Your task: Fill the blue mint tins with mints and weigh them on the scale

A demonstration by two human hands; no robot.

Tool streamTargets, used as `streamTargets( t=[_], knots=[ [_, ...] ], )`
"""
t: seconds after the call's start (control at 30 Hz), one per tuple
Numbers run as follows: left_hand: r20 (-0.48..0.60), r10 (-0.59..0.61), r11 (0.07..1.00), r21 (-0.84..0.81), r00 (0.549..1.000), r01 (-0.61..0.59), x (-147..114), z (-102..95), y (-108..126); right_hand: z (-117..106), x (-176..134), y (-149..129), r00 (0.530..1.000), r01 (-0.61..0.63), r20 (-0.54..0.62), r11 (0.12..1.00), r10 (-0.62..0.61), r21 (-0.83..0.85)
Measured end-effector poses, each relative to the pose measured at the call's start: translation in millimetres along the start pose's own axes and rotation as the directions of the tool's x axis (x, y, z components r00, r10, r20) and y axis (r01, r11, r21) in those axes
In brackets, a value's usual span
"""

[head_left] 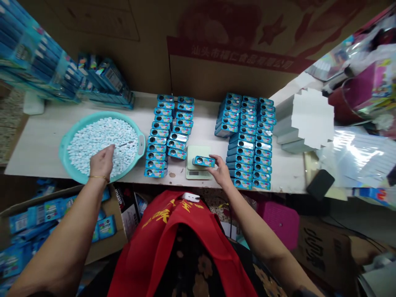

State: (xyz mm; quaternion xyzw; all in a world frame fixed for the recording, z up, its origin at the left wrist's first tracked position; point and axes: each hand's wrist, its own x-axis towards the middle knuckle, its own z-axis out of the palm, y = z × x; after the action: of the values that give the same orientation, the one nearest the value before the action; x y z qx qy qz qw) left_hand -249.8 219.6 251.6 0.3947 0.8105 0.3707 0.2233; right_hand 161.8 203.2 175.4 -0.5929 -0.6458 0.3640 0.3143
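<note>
My left hand (pixel 102 161) is closed over a turquoise plastic basin (pixel 63 154), gripping a thin dark utensil (pixel 125 144) that looks like a small spoon. Small white and pale-blue candies (pixel 97 136) fill the basin. My right hand (pixel 221 171) pinches the right end of a small blue candy box (pixel 204 161), which has a round dark opening in its top. That box is over a pale green kitchen scale (pixel 198 151); whether it rests fully on the plate I cannot tell. Rows of matching blue boxes (pixel 156 147) stand left of the scale.
More blue boxes (pixel 244 152) stand in rows to the right. Beyond them are white cardboard pieces (pixel 312 117) and a black phone (pixel 321 184). A large carton (pixel 139 49) walls off the back. An open box of blue packs (pixel 119 214) sits below the table's left edge.
</note>
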Motion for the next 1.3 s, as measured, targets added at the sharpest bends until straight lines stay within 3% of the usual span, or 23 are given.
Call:
streamTargets(
  t=[0.07, 0.13, 0.17, 0.2, 0.23, 0.27, 0.33, 0.37, 0.43, 0.47, 0.63, 0.73, 0.87, 0.97, 1.1, 1.2, 1.3],
  knots=[
    [0.004, 0.11, 0.99, 0.085, 0.994, -0.11, -5.7, 4.7, -0.5, 2.4, 2.1, -0.7, 0.999, 0.009, 0.03, 0.999, -0.01, 0.034],
    [0.051, 0.094, 0.988, -0.127, 0.994, -0.087, -29.7, 18.5, 13.2, -0.7, 1.2, -14.5, 0.999, 0.049, 0.022, 0.999, -0.049, 0.0],
    [0.161, 0.011, 0.95, -0.31, 0.987, 0.04, -45.8, 28.4, 24.4, -4.1, -0.4, -26.0, 0.997, 0.081, 0.008, 0.996, -0.081, -0.043],
    [0.333, -0.078, 0.849, -0.471, 0.94, 0.237, -62.5, 39.9, 37.2, -8.2, -2.6, -39.7, 0.993, 0.12, 0.002, 0.988, -0.121, -0.098],
    [0.546, -0.121, 0.715, -0.532, 0.829, 0.455, -78.4, 52.5, 50.0, -12.6, -5.4, -54.4, 0.986, 0.167, 0.008, 0.973, -0.167, -0.159],
    [0.673, -0.158, 0.576, -0.531, 0.722, 0.621, -92.3, 65.6, 61.9, -16.8, -8.5, -68.9, 0.977, 0.211, 0.032, 0.956, -0.209, -0.204],
    [0.85, -0.201, 0.333, -0.409, 0.487, 0.85, -112.4, 90.7, 79.0, -23.0, -14.2, -91.7, 0.961, 0.277, 0.106, 0.92, -0.257, -0.276],
    [0.893, -0.199, 0.248, -0.354, 0.405, 0.902, -118.7, 101.4, 83.6, -24.4, -16.4, -98.4, 0.954, 0.298, 0.136, 0.906, -0.268, -0.301],
    [0.927, -0.205, 0.14, -0.289, 0.314, 0.947, -125.9, 117.3, 85.7, -24.6, -19.4, -102.1, 0.949, 0.311, 0.166, 0.889, -0.269, -0.335],
    [0.93, -0.214, 0.113, -0.279, 0.298, 0.954, -127.8, 122.4, 84.1, -23.9, -20.4, -100.2, 0.951, 0.305, 0.164, 0.889, -0.263, -0.341],
    [0.925, -0.251, 0.092, -0.269, 0.284, 0.959, -130.8, 129.7, 69.2, -23.5, -23.7, -79.8, 0.972, 0.236, 0.062, 0.943, -0.228, -0.235],
    [0.922, -0.239, 0.108, -0.287, 0.305, 0.952, -129.7, 124.6, 62.2, -22.6, -23.4, -66.0, 0.987, 0.161, 0.034, 0.983, -0.159, -0.088],
    [0.873, -0.232, 0.247, -0.373, 0.428, 0.894, -127.0, 102.5, 52.0, -6.6, -19.9, -50.3, 0.998, 0.024, 0.051, 0.985, -0.033, 0.169],
    [0.8, -0.288, 0.324, -0.436, 0.526, 0.84, -125.8, 77.9, 40.6, 22.1, -15.6, -52.3, 0.995, 0.012, 0.09, 0.961, -0.038, 0.276],
    [0.715, -0.377, 0.34, -0.484, 0.589, 0.806, -125.8, 52.5, 27.3, 72.0, -7.4, -67.8, 0.995, 0.084, 0.028, 0.973, -0.092, 0.214],
    [0.717, -0.383, 0.312, -0.493, 0.582, 0.812, -126.0, 45.1, 23.2, 99.7, -2.1, -72.7, 0.993, 0.115, -0.019, 0.985, -0.113, 0.126],
    [0.741, -0.352, 0.294, -0.493, 0.572, 0.819, -125.4, 44.7, 21.9, 111.7, 0.3, -69.3, 0.99, 0.135, -0.046, 0.989, -0.133, 0.052]
  ],
)
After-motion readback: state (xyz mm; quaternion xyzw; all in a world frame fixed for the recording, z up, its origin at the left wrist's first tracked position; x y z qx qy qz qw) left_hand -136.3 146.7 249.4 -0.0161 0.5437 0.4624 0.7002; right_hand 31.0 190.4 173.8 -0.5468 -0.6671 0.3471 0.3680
